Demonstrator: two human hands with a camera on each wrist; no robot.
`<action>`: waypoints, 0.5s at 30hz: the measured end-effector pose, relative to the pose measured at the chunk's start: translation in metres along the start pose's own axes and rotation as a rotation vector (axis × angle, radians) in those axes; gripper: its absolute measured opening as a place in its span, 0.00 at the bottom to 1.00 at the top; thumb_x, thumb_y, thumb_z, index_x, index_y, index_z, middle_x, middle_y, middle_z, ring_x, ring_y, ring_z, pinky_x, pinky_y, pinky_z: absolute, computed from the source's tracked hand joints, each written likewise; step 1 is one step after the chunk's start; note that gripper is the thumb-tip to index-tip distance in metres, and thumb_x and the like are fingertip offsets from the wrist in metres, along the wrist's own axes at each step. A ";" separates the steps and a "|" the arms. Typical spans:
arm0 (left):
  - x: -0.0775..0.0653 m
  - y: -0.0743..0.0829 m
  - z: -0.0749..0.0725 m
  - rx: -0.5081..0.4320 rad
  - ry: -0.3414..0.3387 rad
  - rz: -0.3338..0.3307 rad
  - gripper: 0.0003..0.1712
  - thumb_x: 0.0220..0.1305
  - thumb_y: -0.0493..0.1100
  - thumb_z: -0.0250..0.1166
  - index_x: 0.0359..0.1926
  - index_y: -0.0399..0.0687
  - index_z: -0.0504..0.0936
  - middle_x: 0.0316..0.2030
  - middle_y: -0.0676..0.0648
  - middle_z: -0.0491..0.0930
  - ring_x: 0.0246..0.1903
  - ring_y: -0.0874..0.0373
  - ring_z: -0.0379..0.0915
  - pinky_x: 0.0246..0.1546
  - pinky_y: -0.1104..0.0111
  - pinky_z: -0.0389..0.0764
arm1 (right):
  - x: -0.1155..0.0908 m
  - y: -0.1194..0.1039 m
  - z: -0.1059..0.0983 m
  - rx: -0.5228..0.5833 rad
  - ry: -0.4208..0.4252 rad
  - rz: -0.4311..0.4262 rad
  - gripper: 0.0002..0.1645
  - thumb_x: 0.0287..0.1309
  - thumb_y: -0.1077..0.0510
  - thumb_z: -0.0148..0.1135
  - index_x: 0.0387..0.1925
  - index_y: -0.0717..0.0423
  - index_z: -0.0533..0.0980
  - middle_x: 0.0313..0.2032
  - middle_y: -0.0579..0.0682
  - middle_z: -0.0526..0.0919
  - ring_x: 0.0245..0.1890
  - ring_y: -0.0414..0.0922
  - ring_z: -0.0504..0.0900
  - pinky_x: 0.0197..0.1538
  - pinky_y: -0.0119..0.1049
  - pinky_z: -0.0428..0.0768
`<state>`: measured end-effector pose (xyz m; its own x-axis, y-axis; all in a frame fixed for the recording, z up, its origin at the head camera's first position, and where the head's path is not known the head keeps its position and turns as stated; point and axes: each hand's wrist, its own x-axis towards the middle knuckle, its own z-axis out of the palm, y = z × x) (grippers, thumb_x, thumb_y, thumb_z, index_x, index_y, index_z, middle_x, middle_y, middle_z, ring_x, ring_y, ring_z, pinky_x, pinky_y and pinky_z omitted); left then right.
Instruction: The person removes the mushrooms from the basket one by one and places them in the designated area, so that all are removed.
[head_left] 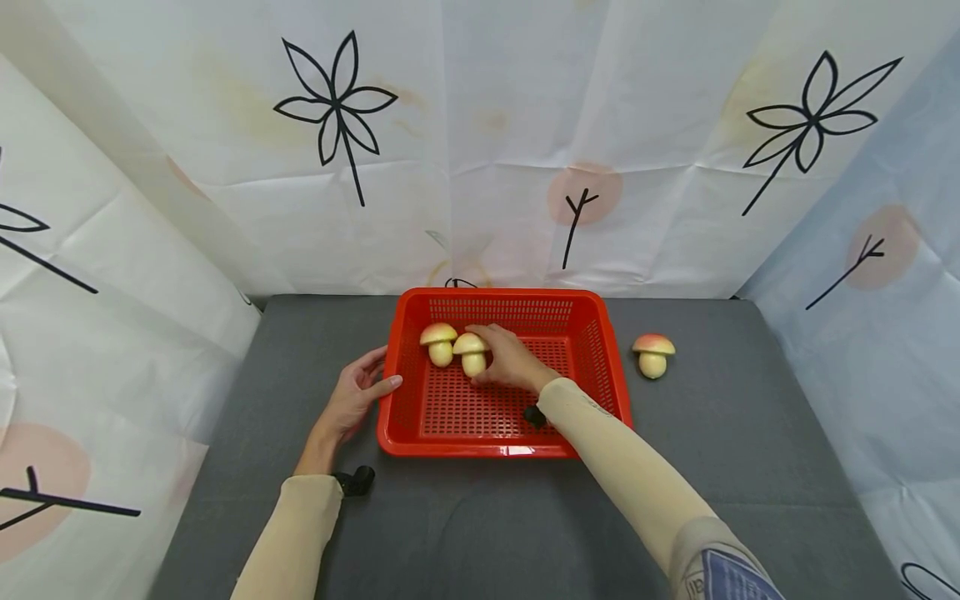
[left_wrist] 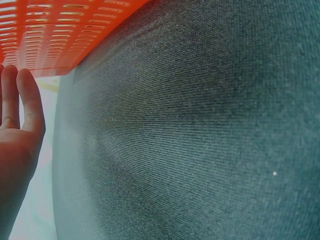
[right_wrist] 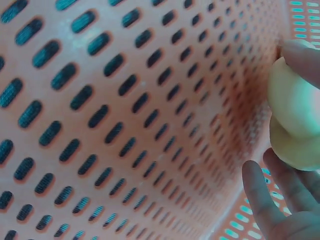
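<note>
A red slotted basket (head_left: 502,451) sits on a grey table (head_left: 750,450). Two toy mushrooms with pale stems stand inside it at the back left. My right hand (head_left: 512,360) reaches into the basket and grips the nearer mushroom (head_left: 471,352); the other mushroom (head_left: 438,342) stands just left of it. In the right wrist view, fingers (right_wrist: 267,197) curl under this mushroom (right_wrist: 295,107) above the basket floor (right_wrist: 125,125). My left hand (head_left: 355,398) rests open against the basket's left rim. A third mushroom (head_left: 653,354) stands on the table right of the basket.
Patterned white sheets (head_left: 480,142) wall in the table at the back and both sides. The left wrist view shows the open left hand (left_wrist: 20,130), grey cloth (left_wrist: 190,140) and the basket's corner (left_wrist: 60,35). A small black wrist mount (head_left: 354,481) sits on the left sleeve.
</note>
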<state>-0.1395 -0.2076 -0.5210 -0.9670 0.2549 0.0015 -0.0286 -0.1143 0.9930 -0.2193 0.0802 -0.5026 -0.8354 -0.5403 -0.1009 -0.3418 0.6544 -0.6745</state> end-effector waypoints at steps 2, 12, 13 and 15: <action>0.000 0.000 0.000 0.003 -0.002 0.000 0.37 0.69 0.28 0.61 0.75 0.31 0.58 0.68 0.30 0.64 0.59 0.59 0.72 0.54 0.68 0.81 | -0.001 -0.002 -0.003 0.011 0.009 -0.012 0.52 0.47 0.60 0.82 0.72 0.57 0.67 0.63 0.58 0.74 0.62 0.55 0.73 0.63 0.52 0.74; -0.001 0.001 0.001 0.011 -0.003 -0.002 0.37 0.69 0.29 0.61 0.75 0.31 0.57 0.69 0.28 0.63 0.60 0.58 0.72 0.54 0.69 0.81 | -0.006 -0.008 -0.011 0.021 0.020 -0.013 0.44 0.51 0.58 0.80 0.69 0.59 0.72 0.65 0.58 0.74 0.65 0.56 0.72 0.64 0.51 0.75; -0.001 0.001 0.001 0.011 -0.003 0.000 0.37 0.69 0.29 0.61 0.75 0.31 0.58 0.69 0.28 0.63 0.60 0.57 0.71 0.54 0.68 0.81 | -0.006 -0.008 -0.010 0.020 0.012 -0.016 0.45 0.51 0.58 0.81 0.69 0.58 0.71 0.66 0.58 0.73 0.66 0.56 0.71 0.65 0.52 0.74; -0.001 0.000 0.001 0.013 -0.006 0.007 0.37 0.69 0.30 0.62 0.75 0.31 0.58 0.69 0.29 0.64 0.60 0.56 0.71 0.54 0.68 0.81 | -0.007 -0.009 -0.010 0.035 -0.010 -0.017 0.48 0.49 0.57 0.82 0.71 0.57 0.69 0.67 0.56 0.72 0.68 0.55 0.69 0.67 0.52 0.72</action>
<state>-0.1385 -0.2072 -0.5205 -0.9656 0.2598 0.0094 -0.0182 -0.1035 0.9945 -0.2151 0.0835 -0.4889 -0.8250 -0.5568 -0.0966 -0.3407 0.6265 -0.7010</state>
